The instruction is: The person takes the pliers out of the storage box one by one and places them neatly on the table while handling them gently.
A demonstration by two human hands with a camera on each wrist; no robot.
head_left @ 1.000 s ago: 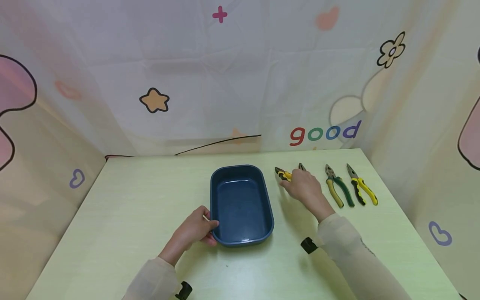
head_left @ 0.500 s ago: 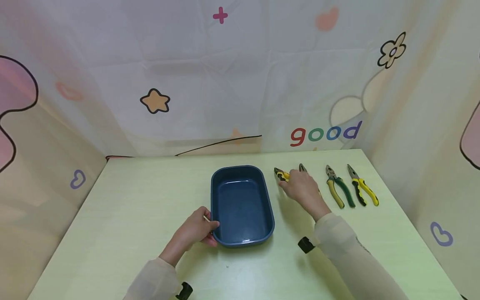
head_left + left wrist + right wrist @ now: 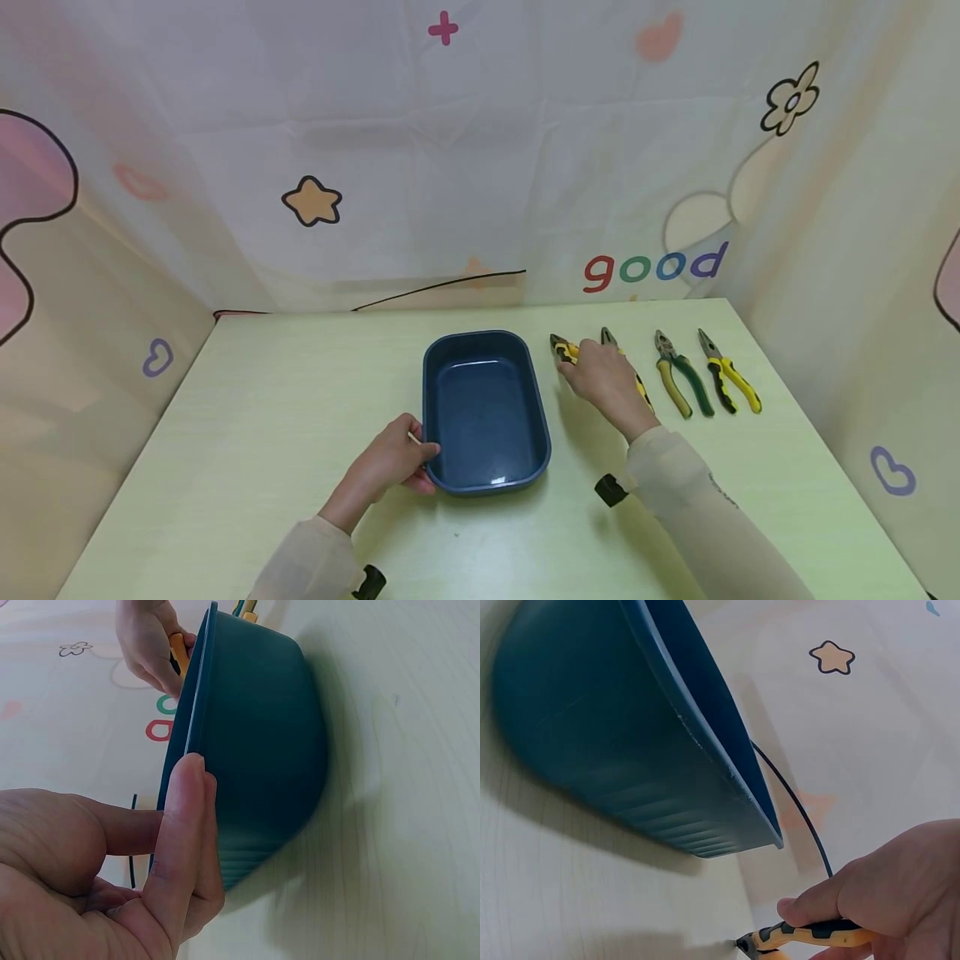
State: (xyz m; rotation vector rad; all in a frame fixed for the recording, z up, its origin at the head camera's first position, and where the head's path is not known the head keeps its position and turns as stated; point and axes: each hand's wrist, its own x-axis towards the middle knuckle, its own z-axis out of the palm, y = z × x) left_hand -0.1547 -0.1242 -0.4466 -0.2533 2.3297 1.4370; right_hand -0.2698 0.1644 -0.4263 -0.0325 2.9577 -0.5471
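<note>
A deep blue plastic tub [image 3: 487, 417] stands on the table with nothing in it. At its near left corner my left hand [image 3: 390, 454] pinches the rim between thumb and fingers, and the left wrist view shows fingertips against the outer wall. To the tub's right, my right hand [image 3: 600, 379] grips the handles of yellow-and-black pliers [image 3: 810, 934]. Their dark jaws point away to the left, close to the tabletop; whether they touch it is unclear. Second pliers [image 3: 608, 336] lie partly hidden behind the right hand, with jaw tips and one handle end showing.
Farther right lie green-handled pliers [image 3: 684, 375] and yellow-and-black long-nose pliers [image 3: 729, 372], side by side, jaws pointing to the back. A printed curtain [image 3: 420, 167] hangs along the table's back edge and both sides.
My right hand has shifted slightly left and toward me, uncovering a handle end of the pliers behind it. The left hand and tub stay as they were.
</note>
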